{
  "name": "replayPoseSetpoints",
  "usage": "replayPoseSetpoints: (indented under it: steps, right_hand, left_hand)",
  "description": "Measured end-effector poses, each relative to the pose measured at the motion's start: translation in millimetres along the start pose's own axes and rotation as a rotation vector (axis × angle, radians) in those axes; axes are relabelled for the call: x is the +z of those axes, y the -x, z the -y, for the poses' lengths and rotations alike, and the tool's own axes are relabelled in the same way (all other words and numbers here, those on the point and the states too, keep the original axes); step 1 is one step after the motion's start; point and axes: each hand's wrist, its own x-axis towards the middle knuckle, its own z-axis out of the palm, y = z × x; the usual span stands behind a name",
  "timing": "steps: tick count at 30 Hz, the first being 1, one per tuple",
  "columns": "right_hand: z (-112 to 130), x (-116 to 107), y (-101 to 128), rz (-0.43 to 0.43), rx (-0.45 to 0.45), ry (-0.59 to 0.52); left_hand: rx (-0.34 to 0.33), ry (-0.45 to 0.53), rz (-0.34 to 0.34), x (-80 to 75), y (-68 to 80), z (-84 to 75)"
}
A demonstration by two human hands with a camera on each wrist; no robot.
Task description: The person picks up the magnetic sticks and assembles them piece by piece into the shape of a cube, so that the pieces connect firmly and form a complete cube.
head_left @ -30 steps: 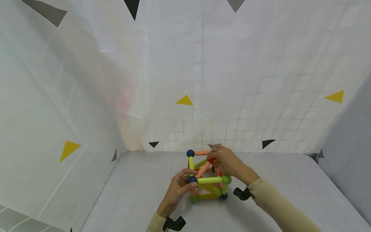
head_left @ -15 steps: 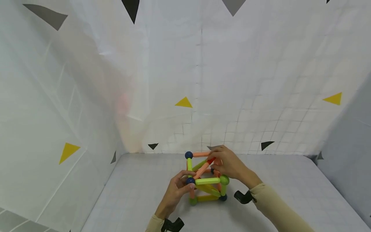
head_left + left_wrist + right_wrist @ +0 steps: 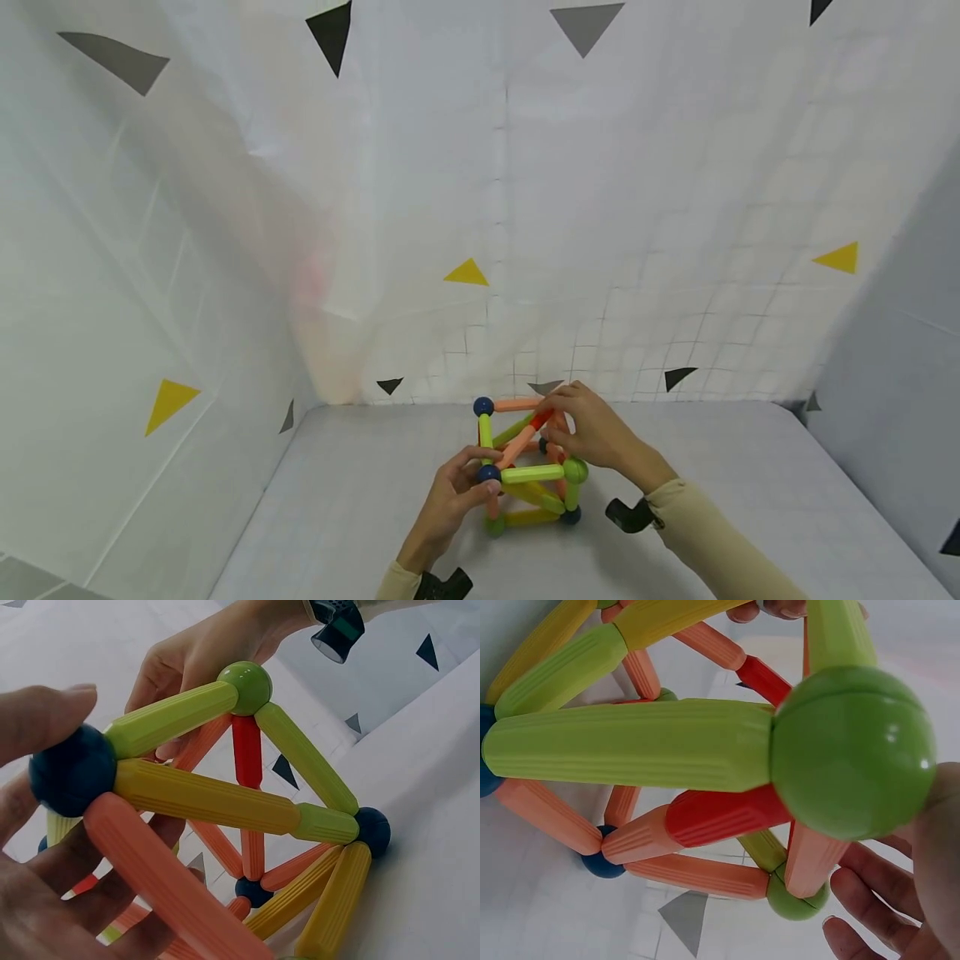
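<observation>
White gridded sheeting [image 3: 675, 208] backs a rod-and-ball frame [image 3: 527, 467]. Left hand [image 3: 450, 500] pinches its near blue ball [image 3: 489, 473]; right hand [image 3: 592, 429] seemingly curls around the far top corner.

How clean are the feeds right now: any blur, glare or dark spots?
Head view: sharp and evenly lit, with a pale smear on the left wall; the rod-and-ball frame looks small. Left wrist view: dim, and the left hand is soft in the foreground. Right wrist view: the green ball fills the frame, with small highlights.
</observation>
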Motion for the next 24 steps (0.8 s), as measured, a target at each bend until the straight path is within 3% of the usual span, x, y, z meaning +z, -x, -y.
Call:
replayPoseSetpoints:
  steps: [16, 24]
  right_hand:
    - [-16.0, -16.8, 11.4, -0.086, -0.005, 0.013]
    - [-35.9, -34.1, 22.5, -0.106, 0.043, 0.035]
  left_hand:
    - [0.026, -0.07, -0.01, -5.1, -6.9, 1.5]
    - [0.007, -0.15, -0.018, -16.5, -7.1, -9.7]
